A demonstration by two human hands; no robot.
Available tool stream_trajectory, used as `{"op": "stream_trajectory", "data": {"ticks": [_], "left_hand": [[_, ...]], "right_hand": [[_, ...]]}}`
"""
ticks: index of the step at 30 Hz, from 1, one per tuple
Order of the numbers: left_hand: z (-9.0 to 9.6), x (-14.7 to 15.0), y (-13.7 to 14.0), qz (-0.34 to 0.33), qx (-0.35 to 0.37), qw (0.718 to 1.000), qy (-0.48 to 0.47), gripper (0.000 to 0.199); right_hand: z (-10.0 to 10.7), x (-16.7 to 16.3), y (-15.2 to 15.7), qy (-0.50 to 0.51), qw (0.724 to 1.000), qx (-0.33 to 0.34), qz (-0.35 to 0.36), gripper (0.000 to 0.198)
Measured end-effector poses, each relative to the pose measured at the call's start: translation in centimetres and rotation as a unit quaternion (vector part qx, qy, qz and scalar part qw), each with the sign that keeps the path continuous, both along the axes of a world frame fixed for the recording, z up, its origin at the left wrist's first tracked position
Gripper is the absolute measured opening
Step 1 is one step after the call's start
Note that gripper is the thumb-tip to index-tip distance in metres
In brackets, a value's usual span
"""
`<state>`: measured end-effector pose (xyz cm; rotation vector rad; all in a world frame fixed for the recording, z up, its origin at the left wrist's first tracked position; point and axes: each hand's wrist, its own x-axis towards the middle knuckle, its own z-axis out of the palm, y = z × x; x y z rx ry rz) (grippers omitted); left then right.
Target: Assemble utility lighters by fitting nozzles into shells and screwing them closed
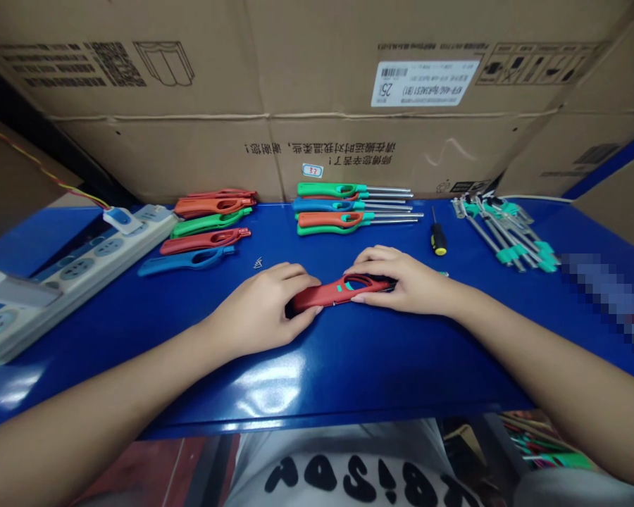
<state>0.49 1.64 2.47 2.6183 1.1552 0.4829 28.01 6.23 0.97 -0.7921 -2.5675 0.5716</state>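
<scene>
A red lighter body [327, 294] lies level just above or on the blue tabletop, with a teal part showing in its trigger opening. My left hand [272, 306] is closed around its wide handle end. At the narrow end, my right hand [396, 282] grips it between thumb and fingers, hiding the tip. Several small screws [258, 263] lie beyond my left hand. Past my right hand rests a screwdriver [438, 236] with a black and yellow handle. A small teal bit shows beside my right wrist.
Several coloured handle shells [203, 224] lie at back left, beside a power strip [79, 271]. Long-necked lighters [343, 208] are stacked at back centre, and metal rods with teal parts [507, 232] lie at back right. A cardboard wall [190, 148] stands behind the blue table [349, 380].
</scene>
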Motion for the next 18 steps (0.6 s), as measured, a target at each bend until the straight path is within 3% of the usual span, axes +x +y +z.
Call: {"op": "stream_trajectory", "data": {"ticks": [18], "left_hand": [[-0.25, -0.23, 0.12, 0.012, 0.019, 1.0, 0.013, 0.025]], "right_hand": [[-0.17, 0.06, -0.22, -0.018, 0.999, 0.024, -0.017, 0.038]]}}
